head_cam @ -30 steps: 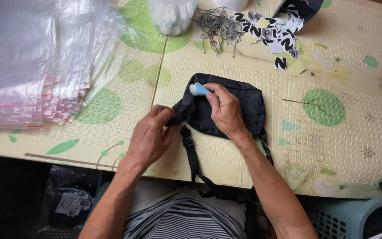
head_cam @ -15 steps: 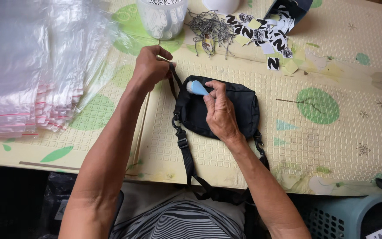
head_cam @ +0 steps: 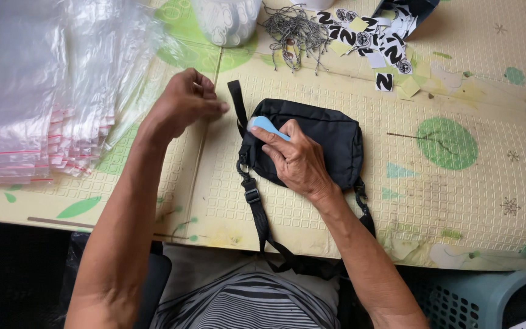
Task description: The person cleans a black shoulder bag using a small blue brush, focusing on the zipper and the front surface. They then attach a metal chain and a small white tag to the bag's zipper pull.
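Pinching a small light-blue tool (head_cam: 267, 127) between thumb and curled fingers (head_cam: 278, 148), the right hand (head_cam: 296, 161) rested on the upper left part of a black fabric pouch (head_cam: 321, 143), its heel and wrist lying across the lower edge of the pouch; the fingers were closed around the tool, whose rounded tip stuck out toward the pouch's top left corner. Just left of that tip, the left hand (head_cam: 181, 106) hovered with its fingertips (head_cam: 214, 105) drawn together as if nipping something thin, though whether anything lay between them could not be told; they sat close beside the free end of the black strap (head_cam: 236, 100), apparently not quite touching it. The pouch looked soft, light and floppy, likely to sag if lifted by one corner, so the firmer places to take hold seemed to be the strap by its buckle (head_cam: 251, 195) or the seamed top edge; the woven cloth looked grippy rather than slick, and nothing about it looked fragile. Below the right wrist the strap ran off the bench (head_cam: 458, 201) edge toward the person's lap. Beyond the fingers, at the far side, lay a tangle of grey strings (head_cam: 293, 30), a scatter of black-and-white tags (head_cam: 375, 39) and a clear container (head_cam: 226, 21); well off to the left sat a stack of clear plastic bags (head_cam: 38, 91).
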